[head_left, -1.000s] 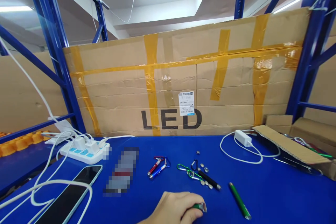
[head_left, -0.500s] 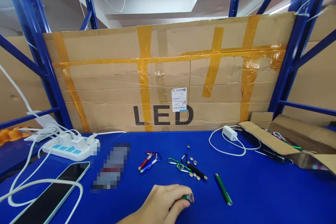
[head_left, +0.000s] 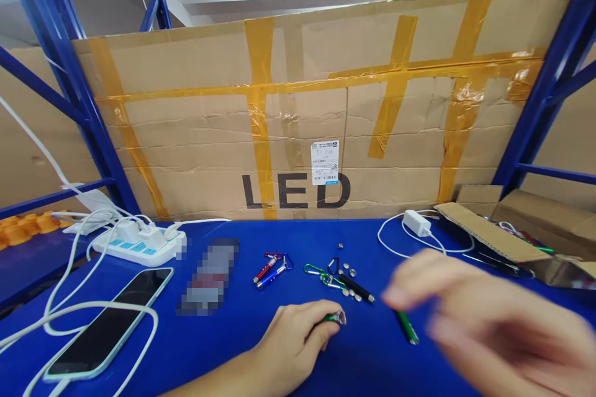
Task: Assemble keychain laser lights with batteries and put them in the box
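Note:
My left hand (head_left: pixel 291 341) rests on the blue tabletop (head_left: pixel 242 347), fingers closed round a small green flashlight (head_left: pixel 336 317) whose silver tip sticks out to the right. My right hand (head_left: pixel 484 322) hovers above the table at the right, blurred by motion, fingers apart and stretched toward the left; nothing shows in it. Just below its fingertips lies a green pen-shaped tube (head_left: pixel 406 326). Behind it lie a black tube (head_left: pixel 356 286), several small button cells (head_left: pixel 348 273), green and black carabiners (head_left: pixel 321 274), and red and blue mini flashlights (head_left: pixel 270 270).
A phone (head_left: pixel 109 321) with a white cable lies at the left front, a white power strip (head_left: pixel 139 245) behind it. A white charger (head_left: pixel 416 222) and an open cardboard box (head_left: pixel 521 242) sit at the right. A taped "LED" carton (head_left: pixel 298 130) walls the back.
My right hand has come into view from the right, moving over the green tube. My left hand keeps its hold on the green flashlight. The camera tilted down a little.

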